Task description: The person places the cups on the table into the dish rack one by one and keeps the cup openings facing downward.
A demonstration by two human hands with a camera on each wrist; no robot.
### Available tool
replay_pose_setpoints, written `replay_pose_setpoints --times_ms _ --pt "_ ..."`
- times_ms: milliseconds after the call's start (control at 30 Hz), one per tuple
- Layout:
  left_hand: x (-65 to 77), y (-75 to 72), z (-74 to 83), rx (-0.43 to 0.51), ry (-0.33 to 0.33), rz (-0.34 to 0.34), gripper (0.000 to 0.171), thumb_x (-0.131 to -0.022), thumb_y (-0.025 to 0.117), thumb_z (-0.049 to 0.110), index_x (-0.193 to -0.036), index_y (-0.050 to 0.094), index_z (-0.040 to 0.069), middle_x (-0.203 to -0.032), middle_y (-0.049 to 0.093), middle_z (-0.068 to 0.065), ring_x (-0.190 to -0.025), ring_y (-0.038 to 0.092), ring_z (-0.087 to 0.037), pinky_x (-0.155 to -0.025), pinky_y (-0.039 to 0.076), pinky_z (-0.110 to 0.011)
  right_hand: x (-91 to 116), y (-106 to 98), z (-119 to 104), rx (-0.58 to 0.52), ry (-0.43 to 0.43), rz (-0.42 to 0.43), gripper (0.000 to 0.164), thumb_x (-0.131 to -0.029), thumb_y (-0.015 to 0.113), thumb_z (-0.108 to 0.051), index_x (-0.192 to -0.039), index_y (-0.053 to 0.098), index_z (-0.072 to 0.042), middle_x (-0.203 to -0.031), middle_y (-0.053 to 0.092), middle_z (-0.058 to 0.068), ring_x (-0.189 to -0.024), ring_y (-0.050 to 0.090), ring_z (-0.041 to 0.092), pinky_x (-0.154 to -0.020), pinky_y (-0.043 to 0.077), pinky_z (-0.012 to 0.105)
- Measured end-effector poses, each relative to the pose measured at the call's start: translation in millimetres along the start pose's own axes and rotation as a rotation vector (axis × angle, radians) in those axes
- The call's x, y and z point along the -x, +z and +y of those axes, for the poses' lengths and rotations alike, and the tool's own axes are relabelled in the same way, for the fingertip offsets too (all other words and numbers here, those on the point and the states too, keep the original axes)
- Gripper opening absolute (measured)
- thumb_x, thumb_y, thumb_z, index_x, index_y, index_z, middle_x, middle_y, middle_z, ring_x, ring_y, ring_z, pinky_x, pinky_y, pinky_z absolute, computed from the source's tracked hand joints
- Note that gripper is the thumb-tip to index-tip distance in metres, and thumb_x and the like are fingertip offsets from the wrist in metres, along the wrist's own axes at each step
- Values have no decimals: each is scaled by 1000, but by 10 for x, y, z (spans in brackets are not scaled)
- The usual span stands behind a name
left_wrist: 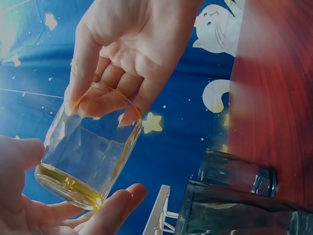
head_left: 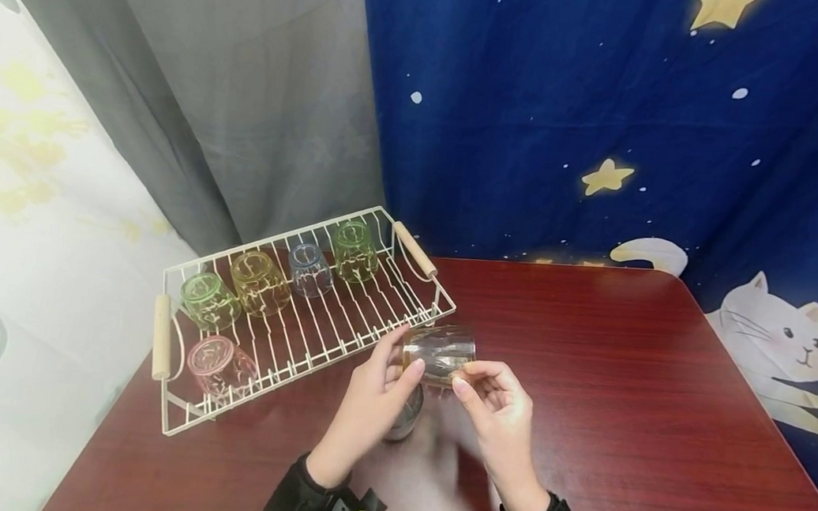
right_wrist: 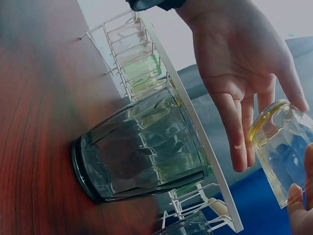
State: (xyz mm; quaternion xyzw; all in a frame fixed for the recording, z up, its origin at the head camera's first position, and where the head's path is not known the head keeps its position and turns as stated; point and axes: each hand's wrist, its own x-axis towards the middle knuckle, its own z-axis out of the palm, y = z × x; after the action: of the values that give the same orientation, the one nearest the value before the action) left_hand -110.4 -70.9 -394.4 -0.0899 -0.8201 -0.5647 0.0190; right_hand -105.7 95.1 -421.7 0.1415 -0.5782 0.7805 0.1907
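Between both hands is a clear yellowish drinking glass [head_left: 439, 354], tilted on its side above the table, amber at its thick base [left_wrist: 68, 186]. My left hand [head_left: 374, 392] holds it round the base end, thumb on the near side and fingers behind. At the other end my right hand [head_left: 501, 416] pinches the rim between thumb and fingers, as the left wrist view shows. Below the hands a grey glass [head_left: 406, 418] stands on the table, partly hidden by the left hand; it looms large in the right wrist view [right_wrist: 142, 147]. A second grey glass [left_wrist: 234, 171] appears in the left wrist view.
A white wire rack [head_left: 316, 360] with wooden handles [head_left: 163, 337] stands at the left on the red-brown table [head_left: 620, 397]. Upturned glasses sit in it: pink [head_left: 219, 365], green [head_left: 209, 301], amber [head_left: 261, 283], blue [head_left: 310, 270] and another green [head_left: 355, 250]. Curtains [head_left: 532, 122] hang behind.
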Motion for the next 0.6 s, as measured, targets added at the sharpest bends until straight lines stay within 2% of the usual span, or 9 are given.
replay_pose_setpoints --times_ms 233,400,600 --pt "-22 6 -1 53 9 54 53 -96 58 34 -144 42 18 -123 65 -19 -108 70 -27 -92 58 -33 5 1 46 0 57 5 24 -83 62 16 -97 63 -3 -89 69 -6 -83 68 4 -75 57 16" --pt "-45 7 21 80 1 86 56 -95 60 33 -145 43 15 -125 65 -16 -108 69 -25 -91 58 -28 -2 6 46 -1 75 -2 24 -82 62 16 -96 62 -4 -90 70 -5 -86 69 5 -76 58 17" --pt "-60 6 57 91 25 140 56 -94 62 30 -143 45 10 -123 65 -14 -108 69 -22 -88 58 -26 -4 8 47 -32 93 -31 27 -82 63 16 -94 61 -7 -91 71 -4 -87 70 6 -75 58 18"
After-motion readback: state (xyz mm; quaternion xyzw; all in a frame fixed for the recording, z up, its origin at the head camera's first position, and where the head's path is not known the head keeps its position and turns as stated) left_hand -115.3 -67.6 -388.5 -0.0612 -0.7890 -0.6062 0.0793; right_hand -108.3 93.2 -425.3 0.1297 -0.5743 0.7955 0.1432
